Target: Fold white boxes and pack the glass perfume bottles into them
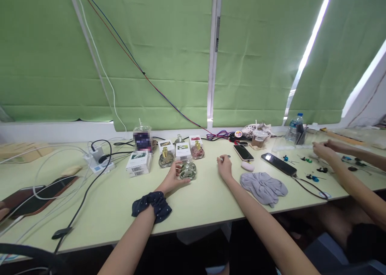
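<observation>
My left hand [173,180], a dark dotted scrunchie [152,206] round its wrist, has its thumb and fingers around a clear glass perfume bottle [188,171] on the table. To the right, my right hand [224,167] rests on the tabletop with its fingers curled in; what they hold, if anything, is hidden. Behind the left hand are a perfume bottle with a gold top [165,159] and a pinkish perfume bottle [198,151]. Small white boxes with pictures, such as the front box [139,163], stand around them.
Right of my right hand lie a phone [243,152], a pale oval case [247,166], a grey cloth [263,187] and another phone [279,164]. Another person's hands [324,149] work at the far right. Cables and a power strip [99,164] spread across the left.
</observation>
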Demonstrator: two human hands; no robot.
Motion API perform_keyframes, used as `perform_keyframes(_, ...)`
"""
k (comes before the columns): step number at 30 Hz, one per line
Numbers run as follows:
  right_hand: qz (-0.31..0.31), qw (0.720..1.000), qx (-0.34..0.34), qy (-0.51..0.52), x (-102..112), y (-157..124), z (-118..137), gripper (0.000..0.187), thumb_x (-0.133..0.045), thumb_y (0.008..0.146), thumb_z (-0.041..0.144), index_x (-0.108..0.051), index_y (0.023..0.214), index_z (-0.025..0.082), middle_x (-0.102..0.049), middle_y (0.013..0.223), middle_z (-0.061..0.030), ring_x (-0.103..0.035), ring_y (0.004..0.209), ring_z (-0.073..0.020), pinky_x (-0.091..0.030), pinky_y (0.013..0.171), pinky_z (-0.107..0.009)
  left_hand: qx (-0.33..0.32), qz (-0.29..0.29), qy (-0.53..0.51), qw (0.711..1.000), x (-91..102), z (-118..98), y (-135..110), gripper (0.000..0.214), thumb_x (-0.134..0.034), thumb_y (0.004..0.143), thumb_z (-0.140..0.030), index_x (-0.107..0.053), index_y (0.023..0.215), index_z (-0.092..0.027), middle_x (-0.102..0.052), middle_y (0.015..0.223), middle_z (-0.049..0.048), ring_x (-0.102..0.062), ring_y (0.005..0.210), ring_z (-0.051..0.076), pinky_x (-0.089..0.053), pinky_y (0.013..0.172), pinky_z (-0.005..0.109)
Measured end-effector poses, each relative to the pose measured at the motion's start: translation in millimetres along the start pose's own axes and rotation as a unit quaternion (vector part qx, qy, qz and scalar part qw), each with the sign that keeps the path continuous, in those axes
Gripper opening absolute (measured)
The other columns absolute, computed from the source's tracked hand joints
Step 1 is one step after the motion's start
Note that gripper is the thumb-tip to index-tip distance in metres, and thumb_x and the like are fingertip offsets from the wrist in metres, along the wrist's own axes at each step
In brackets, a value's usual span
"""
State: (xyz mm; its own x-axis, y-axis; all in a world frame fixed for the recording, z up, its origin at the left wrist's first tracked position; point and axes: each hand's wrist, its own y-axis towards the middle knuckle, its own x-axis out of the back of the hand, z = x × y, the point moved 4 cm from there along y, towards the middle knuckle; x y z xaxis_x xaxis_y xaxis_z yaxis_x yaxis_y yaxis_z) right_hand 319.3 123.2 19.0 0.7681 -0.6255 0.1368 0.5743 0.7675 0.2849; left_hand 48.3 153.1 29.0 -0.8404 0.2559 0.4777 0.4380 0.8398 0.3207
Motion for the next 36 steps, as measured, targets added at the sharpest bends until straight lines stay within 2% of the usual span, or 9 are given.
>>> perform_keyframes(4,0.078,0.984,-0.072,0.14,-37,3,3,0.039,-0.056,0.081,0.051,-0.035,0.061,0.024,-0.038,0.052,0.0064,-0.034,0.041,-0.0094,-0.029,0.039,-0.021,0.002,-0.005,-0.007,1.0,-0.4,2,0,0.077,-0.083,0.056,-0.035,-0.037,0.117,-0.022,-0.044,0.099,0.003,-0.052,0.088,0.017,-0.045,0.079,0.036)
perform_keyframes(9,0.139,0.958,-0.134,0.211,-63,1,8,0.051,-0.044,0.082,0.064,-0.029,0.055,0.024,-0.026,0.042,0.011,-0.018,0.032,-0.0055,-0.021,0.031,-0.018,0.007,-0.021,-0.01,1.0,1.9,1,-2,0.082,-0.086,0.05,-0.032,-0.038,0.116,-0.023,-0.046,0.098,0.0025,-0.053,0.089,0.018,-0.046,0.08,0.036)
perform_keyframes(14,0.101,0.971,-0.145,0.162,-53,-4,3,0.048,-0.053,0.077,0.062,-0.036,0.054,0.023,-0.032,0.04,0.0093,-0.023,0.032,-0.0059,-0.021,0.032,-0.02,0.0,-0.026,-0.01,1.0,1.3,1,-2,0.081,-0.087,0.049,-0.031,-0.041,0.115,-0.023,-0.047,0.099,0.0026,-0.054,0.092,0.019,-0.047,0.08,0.036)
perform_keyframes(17,0.055,0.988,-0.124,0.076,-39,-6,1,0.042,-0.06,0.072,0.054,-0.044,0.052,0.021,-0.047,0.044,0.0036,-0.036,0.038,-0.0087,-0.025,0.037,-0.021,0.006,-0.03,-0.012,0.999,0.4,-1,-2,0.075,-0.085,0.053,-0.035,-0.042,0.113,-0.024,-0.047,0.098,0.002,-0.054,0.09,0.018,-0.048,0.078,0.036)
perform_keyframes(21,0.021,0.995,-0.078,-0.057,-29,-7,7,0.033,-0.067,0.067,0.041,-0.049,0.049,0.02,-0.061,0.057,-0.0026,-0.056,0.063,-0.0169,-0.036,0.052,-0.024,0.018,-0.038,-0.014,0.999,1.4,-9,-4,0.067,-0.081,0.058,-0.038,-0.04,0.11,-0.025,-0.047,0.1,0.0025,-0.053,0.091,0.018,-0.048,0.077,0.036)
perform_keyframes(25,0.032,0.989,-0.042,-0.138,-35,-11,14,0.019,-0.071,0.064,0.029,-0.057,0.056,0.02,-0.067,0.071,-0.0062,-0.06,0.083,-0.0227,-0.039,0.067,-0.028,0.018,-0.046,-0.016,0.999,3.2,-19,-7,0.06,-0.078,0.063,-0.04,-0.042,0.109,-0.026,-0.047,0.111,0.0049,-0.052,0.097,0.019,-0.048,0.075,0.033)
perform_keyframes(30,0.065,0.983,-0.024,-0.172,-46,-18,15,0.019,-0.076,0.058,0.025,-0.058,0.058,0.02,-0.067,0.073,-0.0059,-0.06,0.086,-0.0239,-0.039,0.071,-0.029,-0.004,-0.061,-0.002,0.998,2.1,-26,-10,0.05,-0.073,0.069,-0.04,-0.044,0.109,-0.03,-0.043,0.115,0.0041,-0.05,0.1,0.02,-0.048,0.072,0.032)
perform_keyframes(33,0.061,0.995,-0.041,-0.072,-43,-17,17,0.023,-0.074,0.063,0.037,-0.056,0.063,0.021,-0.059,0.062,-0.001,-0.058,0.076,-0.0205,-0.039,0.064,-0.026,-0.028,-0.072,0.03,0.997,0.7,-27,-13,0.045,-0.07,0.072,-0.041,-0.047,0.109,-0.031,-0.041,0.114,0.0035,-0.049,0.101,0.021,-0.048,0.074,0.034)
perform_keyframes(36,0.062,0.99,-0.076,0.102,-39,-11,20,0.017,-0.053,0.079,0.039,-0.052,0.074,0.023,-0.046,0.053,0.0055,-0.049,0.054,-0.0136,-0.034,0.051,-0.023,-0.068,-0.072,0.071,0.993,-1.1,-28,-14,0.038,-0.068,0.075,-0.04,-0.052,0.108,-0.031,-0.04,0.11,0.0034,-0.047,0.106,0.022,-0.047,0.082,0.038)
